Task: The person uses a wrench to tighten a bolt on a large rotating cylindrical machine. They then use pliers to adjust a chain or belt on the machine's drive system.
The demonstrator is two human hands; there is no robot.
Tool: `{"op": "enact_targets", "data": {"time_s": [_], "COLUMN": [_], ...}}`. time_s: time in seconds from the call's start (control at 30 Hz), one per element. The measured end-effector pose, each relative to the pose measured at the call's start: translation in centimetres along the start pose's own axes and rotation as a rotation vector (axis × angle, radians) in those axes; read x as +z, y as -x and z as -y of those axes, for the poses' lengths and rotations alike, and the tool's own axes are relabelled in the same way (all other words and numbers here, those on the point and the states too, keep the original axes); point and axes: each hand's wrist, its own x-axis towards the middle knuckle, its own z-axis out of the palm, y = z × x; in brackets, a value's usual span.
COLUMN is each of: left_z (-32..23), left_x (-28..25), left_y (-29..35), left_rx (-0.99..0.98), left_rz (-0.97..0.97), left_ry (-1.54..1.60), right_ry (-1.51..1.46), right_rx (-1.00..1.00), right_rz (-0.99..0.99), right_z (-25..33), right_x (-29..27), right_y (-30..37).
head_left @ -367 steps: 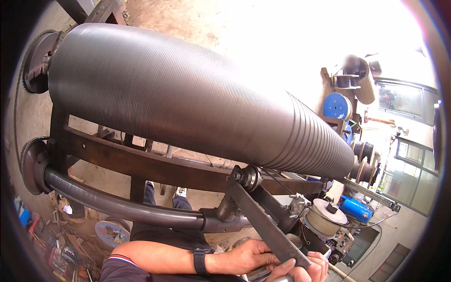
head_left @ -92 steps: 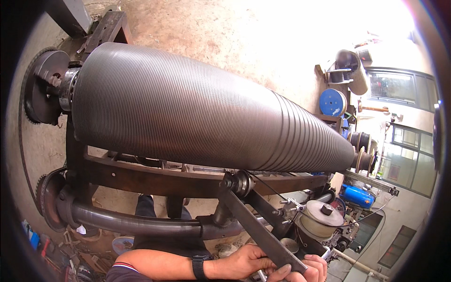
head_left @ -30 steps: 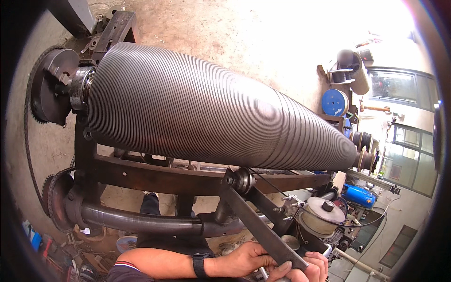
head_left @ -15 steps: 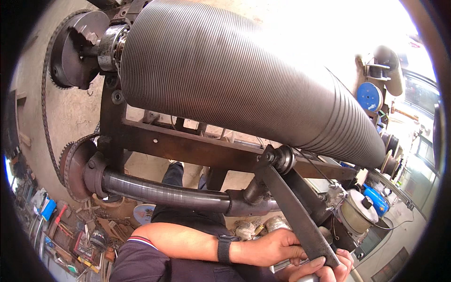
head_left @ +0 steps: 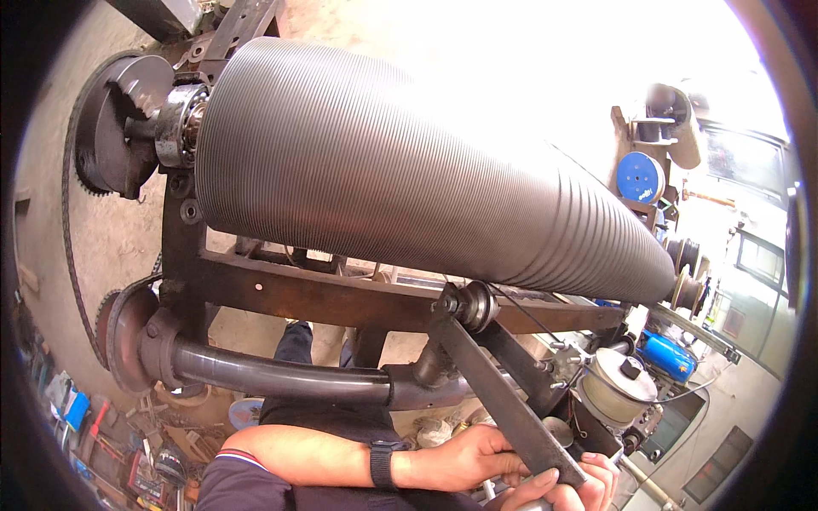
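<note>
A dark flat steel bar (head_left: 509, 393) slants down from a small grooved roller (head_left: 479, 307) toward me. My right hand (head_left: 573, 492) is wrapped round its lower end, thumb on the near face and fingers over the far edge. Close beside it, my left hand (head_left: 470, 460), with a black strap on the wrist, has its fingers curled in behind the bar. What those fingertips pinch, if anything, is hidden. Above lies a large drum (head_left: 383, 183) wound with tight turns of dark wire. A shiny round shaft (head_left: 281, 372) carries the bar's bracket.
A chain (head_left: 75, 281) links two sprockets on the left. Right of the bar stand a pale spool (head_left: 615, 390) and a blue tank (head_left: 673, 359). A blue reel (head_left: 641, 177) is farther back. Scattered tools (head_left: 106, 434) lie at lower left. A steel frame beam (head_left: 298, 289) runs below the drum.
The view has shifted, so the machine appears farther left and the drum somewhat lower. Both hands keep nearly the same hold at the bar's lower end.
</note>
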Motion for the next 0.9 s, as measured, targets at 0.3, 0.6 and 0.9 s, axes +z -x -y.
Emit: {"op": "enact_targets", "data": {"time_s": [0.3, 0.6, 0.9], "left_z": [0.4, -0.2, -0.7], "left_x": [-0.1, -0.4, -0.1], "left_y": [0.4, 0.6, 1.2], "left_rx": [-0.01, -0.006, 0.052], "left_rz": [-0.006, 0.015, -0.119], "left_ry": [0.005, -0.062, -0.208], "right_ry": [0.012, -0.017, -0.038], "right_rx": [0.028, -0.038, -0.019], "right_rz": [-0.045, 0.102, 0.093], "right_z": [0.7, 0.0, 0.2], "right_x": [0.3, -1.4, -1.9], "right_y": [-0.3, -0.6, -1.0]}}
